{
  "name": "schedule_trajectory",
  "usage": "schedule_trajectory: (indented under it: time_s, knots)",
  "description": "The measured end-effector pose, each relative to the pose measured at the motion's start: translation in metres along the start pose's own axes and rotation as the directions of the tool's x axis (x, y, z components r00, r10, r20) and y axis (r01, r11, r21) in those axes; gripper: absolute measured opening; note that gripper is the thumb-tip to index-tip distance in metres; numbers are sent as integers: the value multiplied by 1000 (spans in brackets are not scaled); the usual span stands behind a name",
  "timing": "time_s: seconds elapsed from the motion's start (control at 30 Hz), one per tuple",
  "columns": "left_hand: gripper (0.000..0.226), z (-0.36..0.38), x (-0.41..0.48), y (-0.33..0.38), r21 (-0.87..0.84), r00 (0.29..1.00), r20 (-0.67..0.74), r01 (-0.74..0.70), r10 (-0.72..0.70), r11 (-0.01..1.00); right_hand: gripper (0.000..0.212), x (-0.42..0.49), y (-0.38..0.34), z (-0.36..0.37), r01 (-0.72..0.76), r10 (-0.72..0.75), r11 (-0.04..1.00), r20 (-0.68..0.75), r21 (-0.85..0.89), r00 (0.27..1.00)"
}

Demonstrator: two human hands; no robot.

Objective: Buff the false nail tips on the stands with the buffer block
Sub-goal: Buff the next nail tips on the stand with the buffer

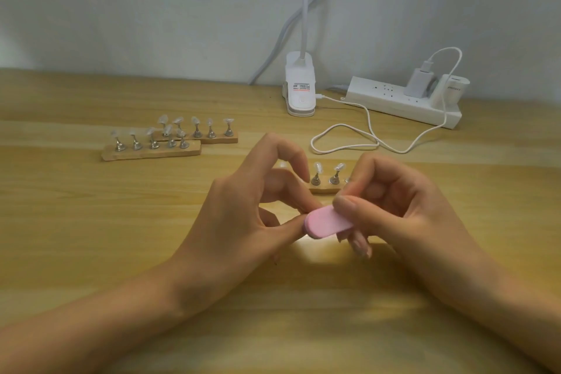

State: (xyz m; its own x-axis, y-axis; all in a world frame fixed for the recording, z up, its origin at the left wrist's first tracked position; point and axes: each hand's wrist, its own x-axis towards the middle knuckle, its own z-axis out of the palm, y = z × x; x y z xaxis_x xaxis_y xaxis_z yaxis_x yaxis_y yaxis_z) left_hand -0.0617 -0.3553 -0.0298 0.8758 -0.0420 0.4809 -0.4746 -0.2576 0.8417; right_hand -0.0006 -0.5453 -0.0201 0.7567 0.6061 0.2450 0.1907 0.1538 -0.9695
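Observation:
A pink buffer block is held above the table in front of me. My right hand grips it, thumb on top and fingers beneath. My left hand has its thumb and a fingertip pinched together at the block's left end; whatever they hold is hidden. Behind my hands lies a wooden stand with clear nail tips on metal posts, partly covered by both hands. Two more wooden stands with several clear tips each lie to the back left.
A white clip lamp base stands at the back of the wooden table. A white power strip with a charger plugged in lies at the back right, and its white cable loops over the table behind my hands.

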Motion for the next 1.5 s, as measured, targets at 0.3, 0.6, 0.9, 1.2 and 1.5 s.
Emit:
schedule_trajectory:
  time_s: [0.3, 0.6, 0.9, 1.2, 1.5]
  knots:
    - [39, 1, 0, -2, -7, 1000, 3, 9, -9, 1000, 19, 2, 1, -2, 27, -28, 999, -69, -20, 997]
    - [42, 0, -2, -1, -13, 1000, 13, 8, -8, 1000, 18, 3, 1, -10, 36, -31, 998, -95, 59, 995]
    - [43, -1, -2, -3, -56, 1000, -9, 0, -1, 998, 19, 3, 3, -10, 37, -35, 999, -53, 35, 998]
    - [44, 0, -1, -4, -47, 1000, 11, -3, 4, 999, 16, 2, 6, -5, 26, -27, 999, 5, 29, 1000]
    - [52, 1, -2, -4, 12, 999, 34, 25, -25, 1000, 20, 2, 3, -9, 3, 3, 997, -77, 78, 997]
